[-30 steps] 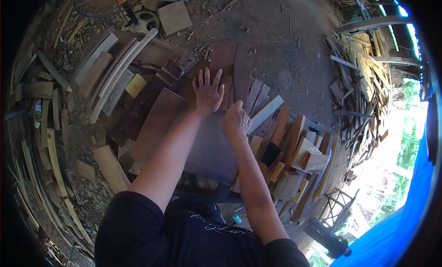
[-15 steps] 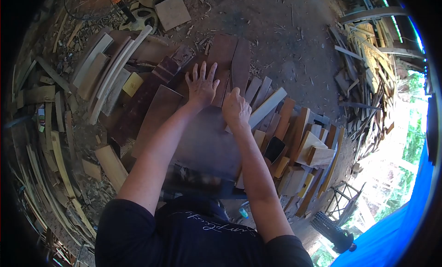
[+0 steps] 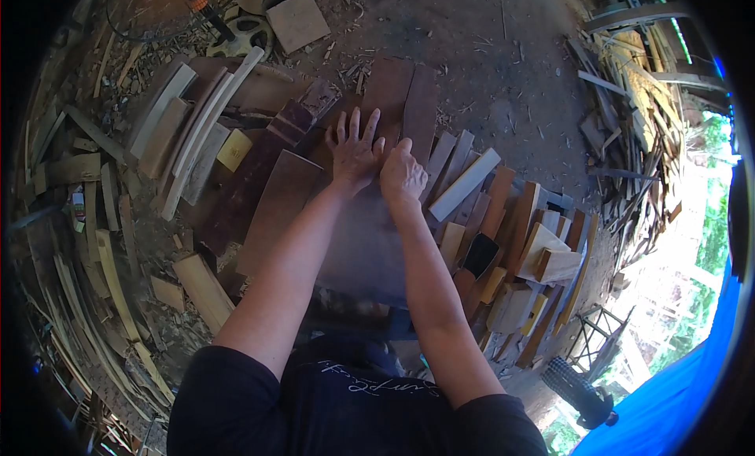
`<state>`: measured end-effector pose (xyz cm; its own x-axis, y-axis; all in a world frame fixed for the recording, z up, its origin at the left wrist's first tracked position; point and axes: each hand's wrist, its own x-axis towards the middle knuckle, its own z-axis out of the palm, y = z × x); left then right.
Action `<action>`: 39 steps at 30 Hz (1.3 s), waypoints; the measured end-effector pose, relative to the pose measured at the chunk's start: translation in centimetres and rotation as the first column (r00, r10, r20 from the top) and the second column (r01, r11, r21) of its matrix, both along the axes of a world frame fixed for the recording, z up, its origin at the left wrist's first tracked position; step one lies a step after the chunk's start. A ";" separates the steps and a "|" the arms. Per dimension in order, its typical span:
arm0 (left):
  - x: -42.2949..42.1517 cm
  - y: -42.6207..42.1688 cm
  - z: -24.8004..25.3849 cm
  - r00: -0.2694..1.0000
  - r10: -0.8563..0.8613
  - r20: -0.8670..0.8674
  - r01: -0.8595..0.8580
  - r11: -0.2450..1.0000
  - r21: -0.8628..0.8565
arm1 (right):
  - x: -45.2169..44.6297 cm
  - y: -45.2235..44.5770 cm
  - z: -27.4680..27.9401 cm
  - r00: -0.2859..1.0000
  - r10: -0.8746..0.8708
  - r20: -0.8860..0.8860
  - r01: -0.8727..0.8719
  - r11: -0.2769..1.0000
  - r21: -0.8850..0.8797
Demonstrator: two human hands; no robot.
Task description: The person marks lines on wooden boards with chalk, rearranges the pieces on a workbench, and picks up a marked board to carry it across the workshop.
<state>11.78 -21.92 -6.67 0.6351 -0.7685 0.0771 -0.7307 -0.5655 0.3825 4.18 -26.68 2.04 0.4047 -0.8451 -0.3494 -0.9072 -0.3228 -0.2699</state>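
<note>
My left hand (image 3: 356,155) lies flat on dark brown boards with its fingers spread. Close beside it on the right, my right hand (image 3: 403,174) is closed in a fist with the thumb on top; what it grips, if anything, is hidden. Beyond the hands, a dark brown board (image 3: 388,88) stretches away from me, and a second brown board (image 3: 420,102) lies along its right side with a thin seam between them. Nearer my body, a wide smooth surface (image 3: 358,255) shows between my forearms. Left of my left forearm is another flat brown board (image 3: 281,196).
Several wood offcuts (image 3: 515,251) are stacked to the right. Curved pale wood pieces (image 3: 208,125) and a small yellow block (image 3: 233,150) sit at left. Scrap wood piles line both sides. A person (image 3: 578,389) is at lower right near a blue tarp (image 3: 676,377).
The view has shifted slightly. My right fist has moved a little farther from my body and closer to my left hand. My left hand stays spread on the boards.
</note>
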 end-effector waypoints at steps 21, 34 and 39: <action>0.1 0.3 0.5 1.000 0.008 -0.012 -0.009 1.000 -0.019 | -10.9 11.5 9.1 0.983 -0.012 -0.184 0.047 0.981 0.188; -4.6 3.0 2.8 0.983 -0.175 0.054 0.168 0.979 0.112 | -16.1 6.7 1.3 0.986 -0.074 0.148 0.094 0.987 -0.130; -6.2 4.0 4.3 0.968 -0.240 -0.070 0.249 0.951 0.183 | -14.6 5.0 -1.4 0.906 -0.176 0.386 0.246 0.959 -0.139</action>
